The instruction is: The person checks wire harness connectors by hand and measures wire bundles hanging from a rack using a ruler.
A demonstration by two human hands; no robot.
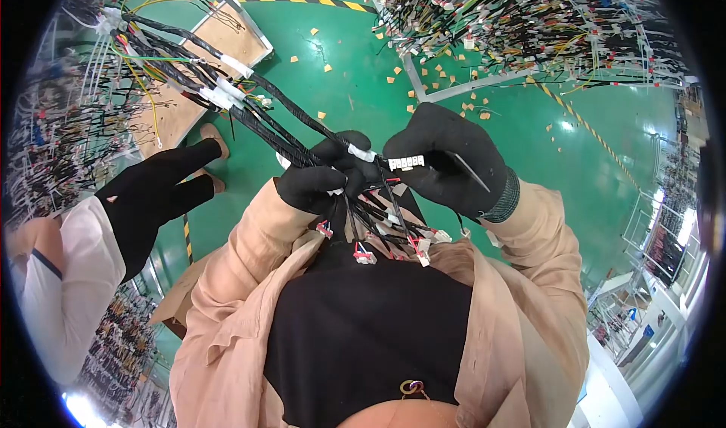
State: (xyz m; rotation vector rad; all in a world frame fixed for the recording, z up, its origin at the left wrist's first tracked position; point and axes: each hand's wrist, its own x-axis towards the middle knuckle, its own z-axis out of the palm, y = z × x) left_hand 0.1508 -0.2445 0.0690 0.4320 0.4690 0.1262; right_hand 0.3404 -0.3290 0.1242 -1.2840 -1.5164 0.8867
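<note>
My left hand, in a black glove, is closed around a black-wrapped wire harness. The harness runs from the upper left down to my chest, with white tape around parts of it. My right hand, also gloved in black, pinches a white multi-slot connector at the end of one branch. A thin, pointed metal tool sticks out from the same hand; its other end is hidden. Below my hands hang loose branches with small white connectors and red and black wires.
Dense bundles of wires hang at the upper right over a metal frame. To the left stands another person, beside a wooden board. Small tan scraps lie on the green floor. A cardboard box is at lower left.
</note>
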